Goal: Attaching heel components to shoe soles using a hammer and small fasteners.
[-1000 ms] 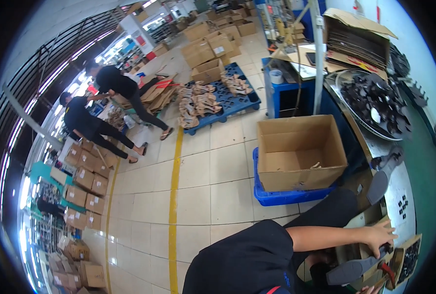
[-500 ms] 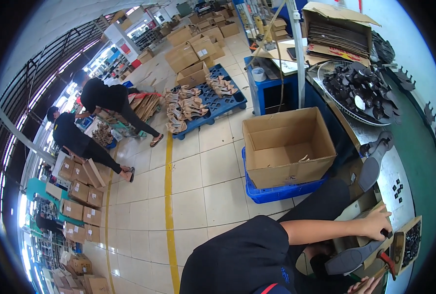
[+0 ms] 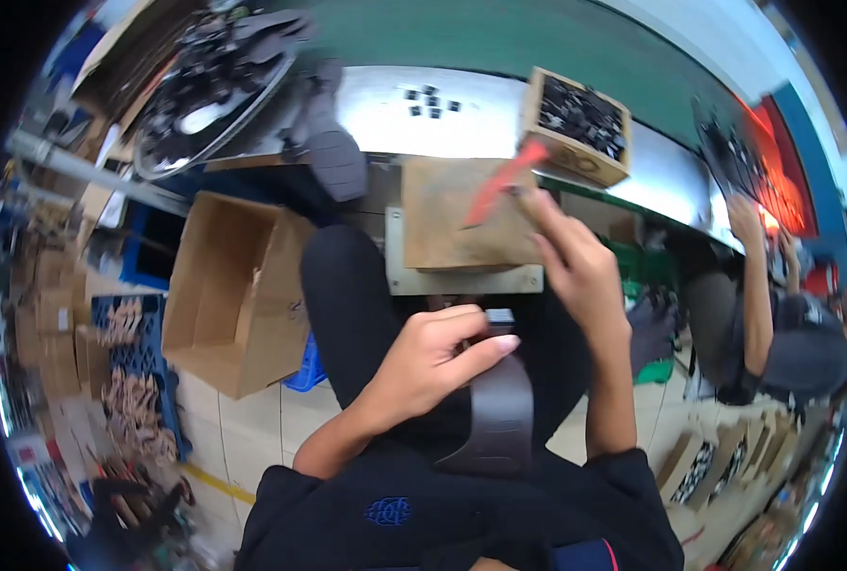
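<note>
My left hand [image 3: 428,369] is closed around the heel end of a dark brown shoe sole [image 3: 502,419], held over my lap. The heel's small end points up, just past my thumb and fingertips. My right hand [image 3: 576,262] grips a hammer with a red head [image 3: 504,186], smeared by motion, above a worn wooden block [image 3: 457,224]. Most of the hammer's handle is hidden in the hand. The block rests on a pale metal plate [image 3: 414,283] in front of me.
Several small black squares [image 3: 430,101] lie on the metal bench [image 3: 376,105], beside a wooden box [image 3: 595,164] of black pieces. Another heeled sole [image 3: 336,157] and a basket [image 3: 152,171] of dark parts are leftward. A carton [image 3: 219,295] stands at left; a co-worker [image 3: 776,324] sits at right.
The view has swung round from the aisle to the bench. My left hand has lifted the sole off the block area toward my body. The hammer has moved and is blurred over the block.
</note>
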Action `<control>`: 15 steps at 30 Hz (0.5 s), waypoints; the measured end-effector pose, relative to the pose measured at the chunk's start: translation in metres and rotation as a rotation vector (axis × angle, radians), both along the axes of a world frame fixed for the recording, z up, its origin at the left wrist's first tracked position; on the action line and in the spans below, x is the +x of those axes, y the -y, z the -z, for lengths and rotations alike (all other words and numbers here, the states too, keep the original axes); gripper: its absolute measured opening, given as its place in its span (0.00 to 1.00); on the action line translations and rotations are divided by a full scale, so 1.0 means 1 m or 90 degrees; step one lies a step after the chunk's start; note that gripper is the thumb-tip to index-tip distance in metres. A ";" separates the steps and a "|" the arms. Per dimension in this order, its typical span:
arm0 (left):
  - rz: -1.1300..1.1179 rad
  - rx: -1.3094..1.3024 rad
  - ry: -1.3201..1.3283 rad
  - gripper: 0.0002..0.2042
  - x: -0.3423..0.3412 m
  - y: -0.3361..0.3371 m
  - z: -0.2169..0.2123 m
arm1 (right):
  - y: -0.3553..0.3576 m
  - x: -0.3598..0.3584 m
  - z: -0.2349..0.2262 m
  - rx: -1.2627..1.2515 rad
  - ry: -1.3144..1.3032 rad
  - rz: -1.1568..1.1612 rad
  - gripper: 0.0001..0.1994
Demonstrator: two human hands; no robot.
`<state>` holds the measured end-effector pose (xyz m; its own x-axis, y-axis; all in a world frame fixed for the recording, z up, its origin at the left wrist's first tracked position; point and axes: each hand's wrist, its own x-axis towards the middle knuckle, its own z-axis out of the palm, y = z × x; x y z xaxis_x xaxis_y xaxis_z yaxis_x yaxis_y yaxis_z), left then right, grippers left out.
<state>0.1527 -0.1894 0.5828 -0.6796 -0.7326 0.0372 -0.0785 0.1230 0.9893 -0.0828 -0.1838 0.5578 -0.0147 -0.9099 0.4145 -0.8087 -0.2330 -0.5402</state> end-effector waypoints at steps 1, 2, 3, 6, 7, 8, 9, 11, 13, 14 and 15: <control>0.013 0.048 -0.019 0.16 -0.005 0.001 0.000 | 0.003 -0.002 -0.004 0.087 -0.092 0.015 0.24; 0.011 0.090 -0.026 0.16 -0.008 0.000 -0.001 | 0.007 -0.004 0.003 0.072 -0.137 -0.013 0.24; 0.024 0.091 -0.025 0.16 -0.012 -0.001 -0.004 | 0.008 -0.005 0.007 0.101 -0.136 -0.002 0.24; -0.008 0.229 -0.020 0.17 -0.016 0.001 -0.006 | 0.012 -0.010 0.016 0.118 -0.168 0.001 0.24; -0.021 0.228 -0.026 0.16 -0.009 0.000 -0.010 | 0.015 -0.004 0.014 0.102 -0.200 -0.003 0.25; -0.046 0.221 -0.025 0.16 0.001 -0.003 -0.013 | 0.018 0.006 0.014 0.079 -0.232 -0.006 0.25; -0.045 0.218 -0.019 0.17 0.009 -0.008 -0.003 | 0.018 0.017 0.011 0.051 -0.261 -0.015 0.25; -0.043 0.168 0.031 0.19 0.018 -0.012 -0.001 | 0.010 0.038 0.000 -0.019 -0.193 -0.064 0.22; 0.008 0.176 -0.096 0.16 0.008 -0.014 0.015 | -0.014 0.053 -0.018 0.121 0.209 -0.164 0.12; 0.045 0.161 -0.139 0.16 0.001 -0.013 0.013 | -0.028 0.045 -0.009 0.167 0.370 -0.217 0.10; 0.073 0.161 -0.179 0.17 -0.005 -0.018 0.014 | -0.042 0.038 0.002 0.248 0.504 -0.223 0.10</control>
<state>0.1478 -0.1713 0.5684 -0.7465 -0.6626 0.0606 0.1992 -0.1356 0.9705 -0.0451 -0.1420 0.5562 0.1385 -0.9880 0.0680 -0.0918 -0.0812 -0.9925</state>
